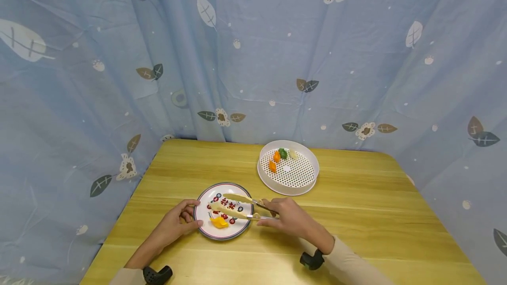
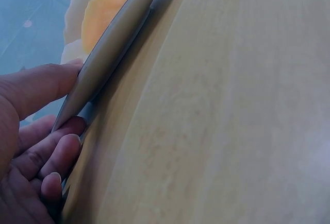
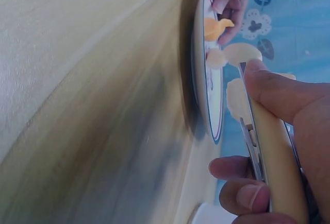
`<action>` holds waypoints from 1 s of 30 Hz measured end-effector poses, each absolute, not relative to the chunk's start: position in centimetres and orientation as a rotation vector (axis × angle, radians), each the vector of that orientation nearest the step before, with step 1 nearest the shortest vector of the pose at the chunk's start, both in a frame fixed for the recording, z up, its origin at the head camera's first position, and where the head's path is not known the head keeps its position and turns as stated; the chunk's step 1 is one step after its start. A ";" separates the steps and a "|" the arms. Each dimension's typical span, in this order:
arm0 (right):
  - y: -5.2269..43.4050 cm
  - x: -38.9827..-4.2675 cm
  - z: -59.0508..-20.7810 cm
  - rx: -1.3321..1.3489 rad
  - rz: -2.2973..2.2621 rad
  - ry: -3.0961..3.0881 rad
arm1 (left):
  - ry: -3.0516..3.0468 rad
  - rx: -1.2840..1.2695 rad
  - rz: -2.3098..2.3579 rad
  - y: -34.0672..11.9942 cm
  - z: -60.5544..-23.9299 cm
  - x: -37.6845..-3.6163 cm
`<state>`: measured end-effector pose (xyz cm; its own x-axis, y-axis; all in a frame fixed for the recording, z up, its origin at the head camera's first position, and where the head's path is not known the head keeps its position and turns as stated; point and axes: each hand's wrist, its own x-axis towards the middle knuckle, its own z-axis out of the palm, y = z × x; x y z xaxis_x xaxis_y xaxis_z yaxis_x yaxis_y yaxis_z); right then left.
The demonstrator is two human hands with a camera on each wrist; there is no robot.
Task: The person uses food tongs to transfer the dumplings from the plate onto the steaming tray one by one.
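1. Left hand (image 1: 174, 223): grip clamped on the rim of the plate (image 1: 222, 187), thumb over the edge, fingers at its outer side; risk: a slackened pinch would let the plate skid or turn under a push from the other side

2. Right hand (image 1: 291, 217): grip closed round the tongs (image 1: 233, 212), thumb on one arm, fingers on the other; jaws apart, nothing seen between them; risk: an uneven squeeze would cross the tips and make them miss

3. Yellow piece (image 1: 219, 222): on the plate, near side, just beside the lower jaw; risk: a sideways brush of that jaw would knock it towards the rim

4. Pale piece (image 1: 215, 206): on the plate, by the lower tip, contact not clear; colour close to the tongs, so easily misjudged; risk: closing off-centre would shoot it out

5. Tray (image 1: 287, 189): white, perforated, raised wall, on the tabletop (image 1: 356, 214) beyond the plate, to the right; risk: a low carry would catch the wall and spill the load

6. Tray contents: two orange pieces (image 1: 277, 156), one green piece (image 1: 283, 153), one whitish piece (image 1: 293, 154), bunched to the far left; risk: a drop among them would scatter them

7. Curtain (image 1: 269, 47): blue, patterned, behind all; no hazard judged
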<state>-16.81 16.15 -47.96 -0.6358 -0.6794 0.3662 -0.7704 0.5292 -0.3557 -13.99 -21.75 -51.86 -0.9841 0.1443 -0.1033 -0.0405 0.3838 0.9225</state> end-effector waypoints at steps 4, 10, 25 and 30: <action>15.9 -16.8 -48.0 1.221 0.739 -2.618 | 2.477 0.082 1.657 -21.7 -51.9 -14.0; 15.2 -16.8 -48.0 1.185 0.699 -2.682 | 2.481 0.088 1.663 -21.6 -51.9 -13.9; 14.6 -16.9 -49.0 1.214 0.607 -2.677 | 2.474 0.086 1.662 -21.7 -52.2 -14.2; 14.5 -16.8 -48.9 1.210 0.603 -2.660 | 2.471 0.086 1.661 -21.7 -52.1 -14.1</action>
